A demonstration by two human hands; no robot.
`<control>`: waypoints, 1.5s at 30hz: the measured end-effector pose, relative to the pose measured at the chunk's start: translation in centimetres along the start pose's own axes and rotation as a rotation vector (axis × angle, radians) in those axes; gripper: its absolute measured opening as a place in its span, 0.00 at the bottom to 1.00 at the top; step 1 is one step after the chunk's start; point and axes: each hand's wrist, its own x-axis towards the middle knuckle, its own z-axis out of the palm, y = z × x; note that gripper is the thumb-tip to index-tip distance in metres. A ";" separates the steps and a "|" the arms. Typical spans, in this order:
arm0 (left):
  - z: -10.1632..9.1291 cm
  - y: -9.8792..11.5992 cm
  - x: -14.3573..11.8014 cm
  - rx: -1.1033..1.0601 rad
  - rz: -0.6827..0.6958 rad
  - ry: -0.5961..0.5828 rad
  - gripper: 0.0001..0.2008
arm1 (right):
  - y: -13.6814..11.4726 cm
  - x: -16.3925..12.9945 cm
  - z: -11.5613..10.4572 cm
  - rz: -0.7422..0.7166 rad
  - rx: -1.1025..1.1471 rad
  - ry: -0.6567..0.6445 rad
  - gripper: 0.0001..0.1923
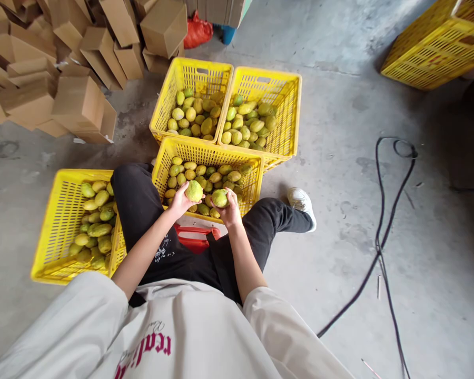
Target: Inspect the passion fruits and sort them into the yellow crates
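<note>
I sit on a low red stool (pixel 195 238) over a yellow crate (pixel 205 153) of green-yellow mangoes between my knees. My left hand (pixel 178 202) holds one mango (pixel 194 190) above the crate's near edge. A second mango (pixel 220 198) is gripped in my right hand (pixel 231 210), right beside the first. The two fruits are almost touching.
Two more yellow crates (pixel 191 68) (pixel 288 87) with mangoes stand behind the near one, another (pixel 53 210) at my left. Cardboard boxes (pixel 75 102) pile up at the back left. A black cable (pixel 381 231) runs over the concrete floor on the right. Stacked yellow crates (pixel 434 47) stand far right.
</note>
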 end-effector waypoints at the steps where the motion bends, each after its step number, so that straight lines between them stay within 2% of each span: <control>1: 0.0 0.0 0.0 0.004 0.001 -0.005 0.15 | 0.0 0.1 0.0 0.005 -0.006 0.024 0.15; 6: -0.1 -0.1 0.2 -0.014 -0.008 0.009 0.15 | -0.2 0.5 -0.1 0.020 0.011 0.141 0.18; 9: -0.2 -0.1 0.3 -0.023 -0.015 0.008 0.15 | -0.2 0.7 -0.2 -0.037 0.030 0.122 0.18; 12: -0.3 0.0 0.3 -0.031 -0.015 0.003 0.15 | -0.2 0.6 -0.2 -0.028 0.012 0.092 0.16; 20: -0.4 -0.2 0.2 -0.119 0.034 -0.020 0.11 | -0.6 -0.2 0.4 -0.030 0.023 -0.105 0.19; 29: -0.1 -0.4 0.1 -0.113 -0.012 -0.011 0.08 | -0.9 -0.8 0.6 -0.068 -0.011 -0.072 0.19; 35: -0.5 -0.5 0.4 -0.126 0.018 -0.025 0.07 | -0.4 -0.7 0.5 -0.176 -0.309 -0.041 0.23; 39: -0.5 -0.5 0.4 -0.101 0.012 -0.022 0.07 | 0.2 -0.4 0.0 -0.380 -0.602 0.009 0.22; 41: -0.5 -0.5 0.4 -0.093 0.008 -0.021 0.07 | 0.5 -0.2 -0.3 -0.435 -0.706 0.031 0.22; 45: -0.7 -0.5 0.6 -0.091 0.009 -0.019 0.07 | 0.6 0.0 -0.7 -0.418 -0.713 0.093 0.23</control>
